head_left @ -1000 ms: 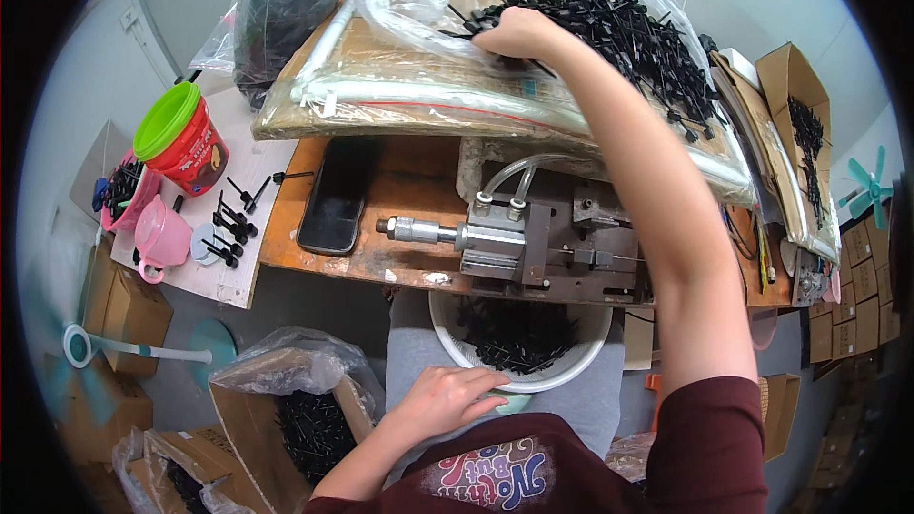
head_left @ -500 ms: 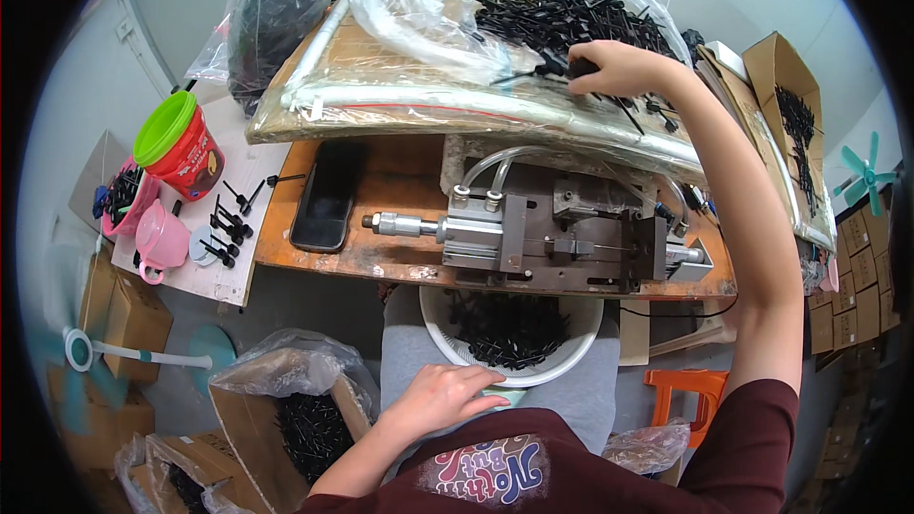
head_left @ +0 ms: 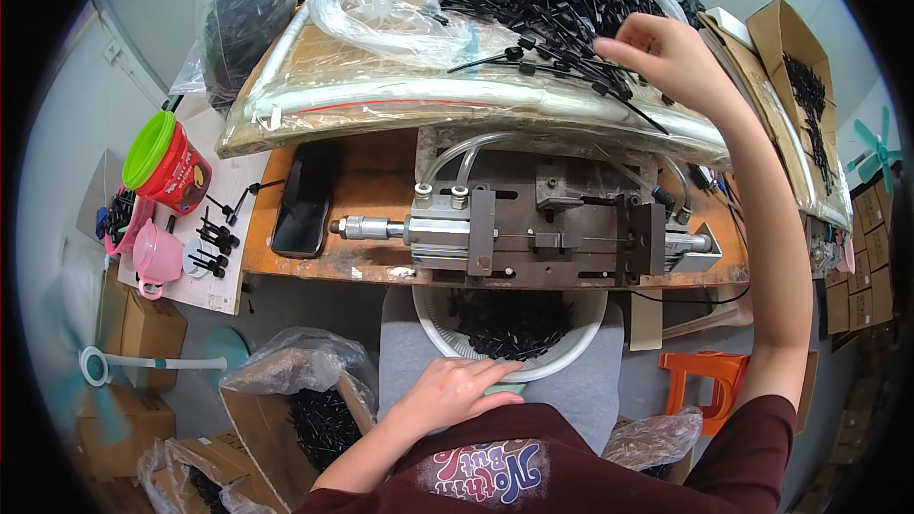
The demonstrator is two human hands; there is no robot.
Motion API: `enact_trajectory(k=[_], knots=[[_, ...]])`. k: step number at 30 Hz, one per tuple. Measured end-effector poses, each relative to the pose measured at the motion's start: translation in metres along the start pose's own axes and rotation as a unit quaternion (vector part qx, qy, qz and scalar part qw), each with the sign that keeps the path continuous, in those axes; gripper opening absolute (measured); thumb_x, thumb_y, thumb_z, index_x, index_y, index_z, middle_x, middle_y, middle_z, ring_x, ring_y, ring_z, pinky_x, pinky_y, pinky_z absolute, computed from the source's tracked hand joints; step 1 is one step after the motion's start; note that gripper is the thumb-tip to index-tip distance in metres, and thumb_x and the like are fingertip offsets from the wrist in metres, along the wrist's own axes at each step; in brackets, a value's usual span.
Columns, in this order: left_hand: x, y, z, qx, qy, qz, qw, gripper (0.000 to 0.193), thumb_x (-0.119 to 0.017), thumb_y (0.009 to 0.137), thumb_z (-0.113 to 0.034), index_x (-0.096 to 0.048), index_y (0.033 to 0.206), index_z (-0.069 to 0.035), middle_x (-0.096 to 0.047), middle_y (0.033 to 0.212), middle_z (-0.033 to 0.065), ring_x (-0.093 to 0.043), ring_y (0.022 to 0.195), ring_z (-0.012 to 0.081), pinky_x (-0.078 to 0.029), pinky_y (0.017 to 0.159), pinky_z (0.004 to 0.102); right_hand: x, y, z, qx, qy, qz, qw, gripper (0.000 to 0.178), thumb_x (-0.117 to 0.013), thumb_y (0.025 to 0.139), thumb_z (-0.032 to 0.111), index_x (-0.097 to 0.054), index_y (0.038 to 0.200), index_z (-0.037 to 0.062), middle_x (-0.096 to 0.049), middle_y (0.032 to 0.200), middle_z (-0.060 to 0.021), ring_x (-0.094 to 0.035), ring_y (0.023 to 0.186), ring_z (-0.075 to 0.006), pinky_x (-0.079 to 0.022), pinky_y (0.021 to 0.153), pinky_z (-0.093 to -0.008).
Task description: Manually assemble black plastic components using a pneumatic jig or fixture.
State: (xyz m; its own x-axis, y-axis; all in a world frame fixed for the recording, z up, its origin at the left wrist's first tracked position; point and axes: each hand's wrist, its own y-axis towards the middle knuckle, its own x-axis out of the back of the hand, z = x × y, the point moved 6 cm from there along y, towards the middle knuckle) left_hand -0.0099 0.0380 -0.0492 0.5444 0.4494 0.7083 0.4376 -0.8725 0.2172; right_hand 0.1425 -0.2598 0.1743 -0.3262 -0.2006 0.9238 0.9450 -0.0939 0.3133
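Observation:
My right hand (head_left: 666, 59) is raised at the right side of a heap of black cable-tie-like pieces (head_left: 547, 0) with slim tails and chunky heads. Its fingers are loosely bent, with the thumb apart from them, and I see nothing held. Several of the pieces trail over the near padded edge of the plastic-covered board (head_left: 400, 95). My left hand (head_left: 452, 393) lies with fingers stretched at the near rim of a white plastic basket (head_left: 557, 362) on my lap. More black pieces (head_left: 509, 324) fill the basket.
A metal clamping fixture (head_left: 552, 243) with air tubes sits on the wooden bench, beside a dark phone (head_left: 305, 200). A red tub (head_left: 176, 176) and pink cup (head_left: 157, 252) stand left. An open carton (head_left: 262, 424), orange stool (head_left: 705, 385) and fan (head_left: 95, 365) surround me.
My right hand has drawn back to the right from the black pieces at its fingertips, which now lie on the board. The whole view has shifted slightly. My left hand stays at the basket rim.

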Motion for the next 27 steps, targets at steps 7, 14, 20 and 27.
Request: enact_trajectory(k=[7, 14, 20, 27], knots=[[-0.007, 0.008, -0.004, -0.021, 0.010, 0.003, 1.000, 0.040, -0.072, 0.085, -0.036, -0.067, 0.115, -0.010, -0.072, 0.087, 0.0078, -0.070, 0.070, 0.0244, -0.056, 0.060, 0.0330, -0.010, -0.038, -0.004, 0.017, 0.047, 0.072, 0.996, 0.019, -0.072, 0.085, 0.019, -0.064, 0.086, 0.0026, -0.054, 0.066, 0.0003, -0.042, 0.057, -0.0081, -0.035, 0.053, -0.0280], [0.041, 0.037, -0.026, -0.025, -0.127, -0.141, 0.981, 0.035, -0.076, 0.081, -0.008, -0.068, 0.115, -0.002, -0.071, 0.110, 0.0125, -0.072, 0.083, 0.0197, -0.060, 0.073, 0.0300, 0.003, -0.090, 0.035, 0.199, 0.017, -0.128, 0.971, 0.009, -0.062, 0.089, 0.008, -0.057, 0.094, 0.0019, -0.063, 0.082, -0.0114, -0.061, 0.068, -0.0303, -0.050, 0.063, -0.0358], [0.088, 0.067, -0.032, 0.074, -0.431, -0.185, 0.880, 0.043, -0.064, 0.082, 0.015, -0.060, 0.125, 0.009, -0.061, 0.114, 0.0179, -0.067, 0.103, 0.0273, -0.061, 0.079, 0.0323, -0.027, -0.161, 0.099, 0.379, 0.087, -0.025, 0.921, 0.025, -0.064, 0.075, 0.008, -0.062, 0.099, 0.0022, -0.062, 0.081, -0.0072, -0.065, 0.071, -0.0216, -0.053, 0.059, -0.0317], [0.106, 0.068, -0.049, 0.025, -0.207, -0.247, 0.946, 0.035, -0.076, 0.072, 0.012, -0.072, 0.105, 0.002, -0.065, 0.103, 0.0147, -0.066, 0.087, 0.0173, -0.059, 0.076, 0.0256, -0.003, -0.095, 0.068, 0.224, 0.120, -0.121, 0.960, 0.033, -0.079, 0.071, 0.008, -0.067, 0.101, 0.0037, -0.067, 0.090, -0.0060, -0.060, 0.063, -0.0183, -0.048, 0.057, -0.0303]])
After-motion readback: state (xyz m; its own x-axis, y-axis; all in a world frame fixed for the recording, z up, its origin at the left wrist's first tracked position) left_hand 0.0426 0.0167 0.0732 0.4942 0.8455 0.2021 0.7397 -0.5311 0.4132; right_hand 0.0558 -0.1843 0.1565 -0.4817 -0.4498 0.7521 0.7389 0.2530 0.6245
